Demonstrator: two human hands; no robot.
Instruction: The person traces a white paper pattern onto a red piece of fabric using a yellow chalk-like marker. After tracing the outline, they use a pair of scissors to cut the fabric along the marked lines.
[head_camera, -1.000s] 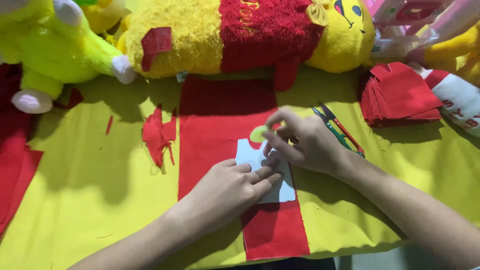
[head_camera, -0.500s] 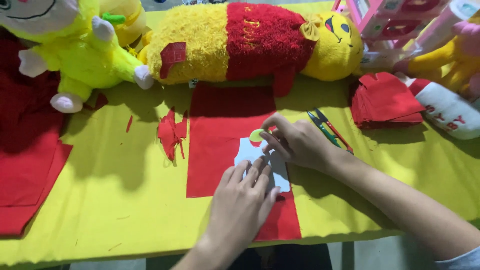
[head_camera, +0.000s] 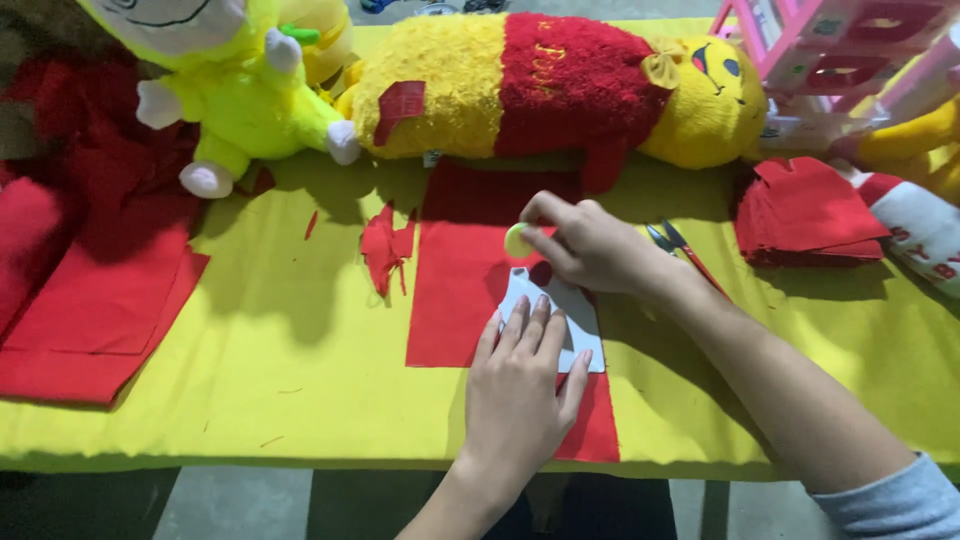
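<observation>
Left hand spread flat, pinning white paper pattern on red felt strip. Right hand just beyond, at the pattern's far edge, pinching pale chalk disc.

Plush toys wall the far side; yellow cloth open.

So we've got a pale bluish-white template lying flat on a long red felt strip, which itself lies flat on the yellow cloth. Part of the template is covered by our left hand. A small round yellow-green chalk piece sits pinched upright just above the template's top edge.
</observation>
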